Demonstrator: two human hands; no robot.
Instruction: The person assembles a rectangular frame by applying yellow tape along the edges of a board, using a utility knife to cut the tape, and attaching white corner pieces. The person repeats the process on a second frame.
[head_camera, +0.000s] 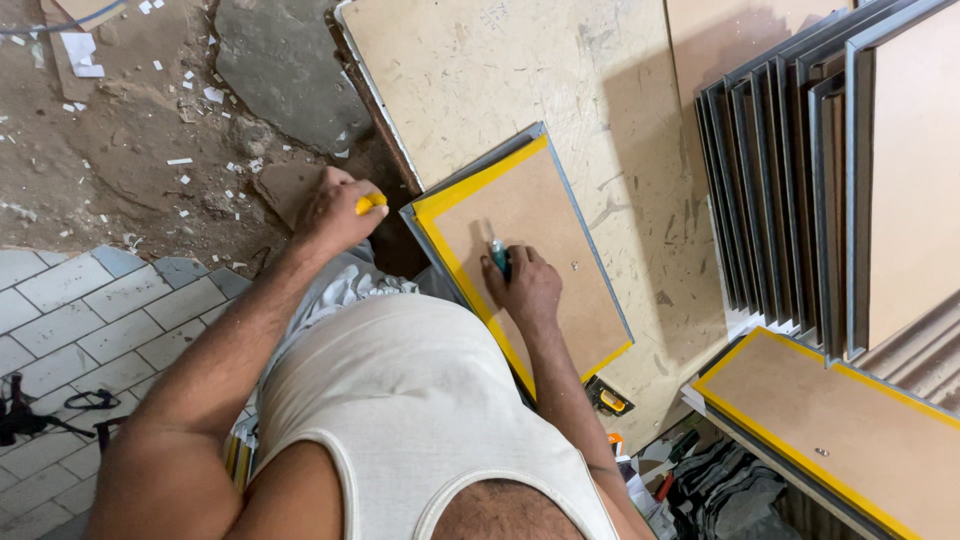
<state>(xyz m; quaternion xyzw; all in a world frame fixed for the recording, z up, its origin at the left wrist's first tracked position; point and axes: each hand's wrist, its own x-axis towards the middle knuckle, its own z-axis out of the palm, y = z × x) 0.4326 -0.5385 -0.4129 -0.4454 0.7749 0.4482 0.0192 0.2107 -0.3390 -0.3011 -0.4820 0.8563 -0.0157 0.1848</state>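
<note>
Head view: two hands at a yellow-taped frame back on the table.
Right hand (527, 287) is curled around a teal-tipped tool (497, 256), pressing it on the brown backing board (545, 240) at centre. Left hand (335, 212), at nine o'clock, is fisted around a yellow piece (371, 203). Stacked frames (800, 190) stand at three o'clock.

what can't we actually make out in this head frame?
- Small yellow object in the left hand: mostly wrapped by the fingers, kind unclear.
- Teal-handled tool under the right hand: its tip is covered where it meets the yellow-taped brown board.
- Near end of that board: hidden behind the person's white vest.
- Stack of grey-framed panels: cut off by the top and right edges.
- Small black and yellow item: too small to identify.
</note>
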